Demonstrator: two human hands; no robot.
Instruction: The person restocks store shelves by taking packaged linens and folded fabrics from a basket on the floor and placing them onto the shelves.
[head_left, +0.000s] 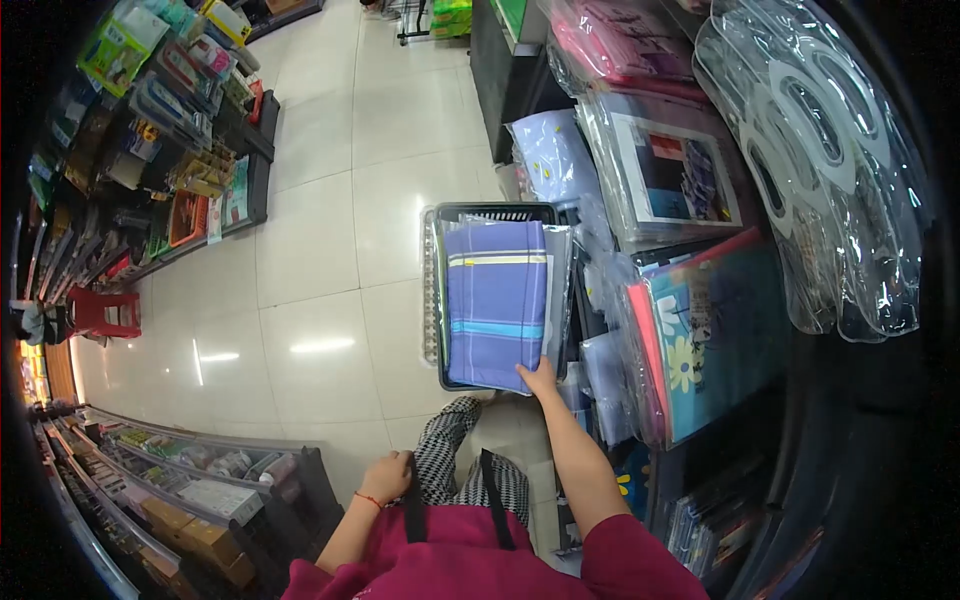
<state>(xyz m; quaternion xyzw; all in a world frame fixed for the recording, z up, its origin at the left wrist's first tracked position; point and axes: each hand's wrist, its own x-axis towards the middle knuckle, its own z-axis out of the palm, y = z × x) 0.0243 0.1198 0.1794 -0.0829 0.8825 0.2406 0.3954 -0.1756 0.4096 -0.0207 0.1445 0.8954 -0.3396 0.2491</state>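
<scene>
Count?
— I see R hand (541, 376) gripping 1 cloth (497, 300) over 1 basket (505, 210); L hand (388, 478) by 1 of 2 straps (415, 515), can't tell grip.
Around?
— Tiled flr (310, 250), racks (261, 185), 1 stool (118, 312).

A red stool (105, 313) stands at the left edge of the tiled floor (310, 250). An orange basket (187, 218) sits near a shelf's front edge. Brown boxes (210, 548) rest on another shelf (320, 490), near its end panel. Across the floor, clear bags (850, 240) with white handles overhang a flowered pack (690, 365).
</scene>
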